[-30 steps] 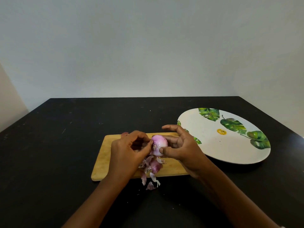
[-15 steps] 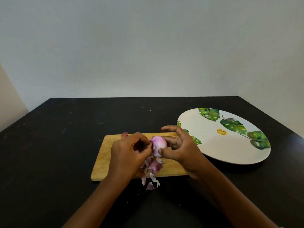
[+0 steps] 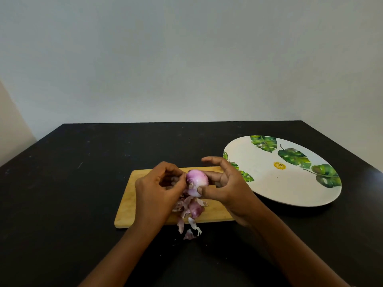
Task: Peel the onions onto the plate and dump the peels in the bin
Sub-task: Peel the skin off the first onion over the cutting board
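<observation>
- A small round onion, pale purple and white (image 3: 196, 181), is held up just above the light wooden cutting board (image 3: 128, 208), between the two hands.
- The right hand (image 3: 228, 189) grips the onion from the right: the thumb presses its lower front, curled fingers sit behind it, and the forefinger arches free above without touching.
- How many of those fingers actually touch the onion is hidden by the bulb itself.
- The left hand (image 3: 157, 189) is curled, its thumb and forefinger pinched together at the onion's left side, right at the skin.
- Whether they hold a loose flap of skin or only press the bulb is too small to make out. Something purplish shows in the hollow of that palm, unclear.
- Under the hands lies a heap of dry purple and white peels (image 3: 186, 206) on the board's near edge. A few spill off onto the matt black table (image 3: 72, 183).
- One darker, rounded purple piece sits in the heap. I cannot tell whether it is a cupped skin or another small onion.
- The hands cover the middle of the board, and its far edge shows only in parts.
- A large oval white plate printed with green leaves (image 3: 279, 183) rests on the table to the right, near the board. The right hand hides part of its left rim.
- Both forearms are cut off at the bottom of the view.
</observation>
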Demonstrator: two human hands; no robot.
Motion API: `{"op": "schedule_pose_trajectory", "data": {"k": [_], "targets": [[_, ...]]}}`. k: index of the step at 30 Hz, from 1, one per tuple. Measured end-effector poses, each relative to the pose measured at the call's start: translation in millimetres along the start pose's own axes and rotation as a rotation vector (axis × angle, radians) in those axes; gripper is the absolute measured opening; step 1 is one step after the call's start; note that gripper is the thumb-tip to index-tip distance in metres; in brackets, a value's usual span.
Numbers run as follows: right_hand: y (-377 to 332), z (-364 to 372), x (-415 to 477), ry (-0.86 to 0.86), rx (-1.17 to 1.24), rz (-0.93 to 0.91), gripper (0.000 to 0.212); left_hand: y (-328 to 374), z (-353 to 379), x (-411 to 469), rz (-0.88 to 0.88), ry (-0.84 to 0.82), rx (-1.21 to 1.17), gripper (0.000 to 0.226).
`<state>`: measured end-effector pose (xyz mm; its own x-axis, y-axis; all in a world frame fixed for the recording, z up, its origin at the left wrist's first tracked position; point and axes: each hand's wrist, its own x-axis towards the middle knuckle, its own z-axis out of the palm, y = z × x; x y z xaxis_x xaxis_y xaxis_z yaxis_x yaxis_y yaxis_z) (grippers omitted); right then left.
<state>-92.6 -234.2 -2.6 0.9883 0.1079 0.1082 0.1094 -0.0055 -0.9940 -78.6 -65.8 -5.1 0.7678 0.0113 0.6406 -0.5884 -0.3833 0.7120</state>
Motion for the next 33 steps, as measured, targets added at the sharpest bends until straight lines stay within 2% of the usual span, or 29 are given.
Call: {"op": "schedule_pose_trajectory", "data": {"k": [6, 12, 14, 19, 23, 28, 33], "targets": [[-1, -3, 1, -0.015, 0.06, 0.036, 0.055, 3, -7, 7, 0.023, -0.125, -0.124, 0.02], [1, -1, 1, -0.008, 0.069, 0.039, 0.055, -1, -13, 10, 0.117, -0.182, -0.022, 0.022], [1, 0, 0, -0.005, 0.056, 0.026, 0.055, -4, -12, 8, 0.165, -0.182, 0.02, 0.024], [4, 2, -1, 0.018, -0.024, -0.008, 0.056, -5, -6, 1, 0.17, -0.139, 0.148, 0.012], [5, 1, -1, 0.015, -0.088, -0.03, 0.058, -3, -2, -2, 0.165, -0.125, 0.243, 0.019], [6, 0, 0, -0.005, -0.1, -0.029, 0.06, -3, -1, -3, 0.112, -0.096, 0.205, 0.022], [7, 1, 0, -0.011, -0.074, -0.025, 0.061, -1, -1, -1, 0.1, -0.079, 0.2, 0.036]]}}
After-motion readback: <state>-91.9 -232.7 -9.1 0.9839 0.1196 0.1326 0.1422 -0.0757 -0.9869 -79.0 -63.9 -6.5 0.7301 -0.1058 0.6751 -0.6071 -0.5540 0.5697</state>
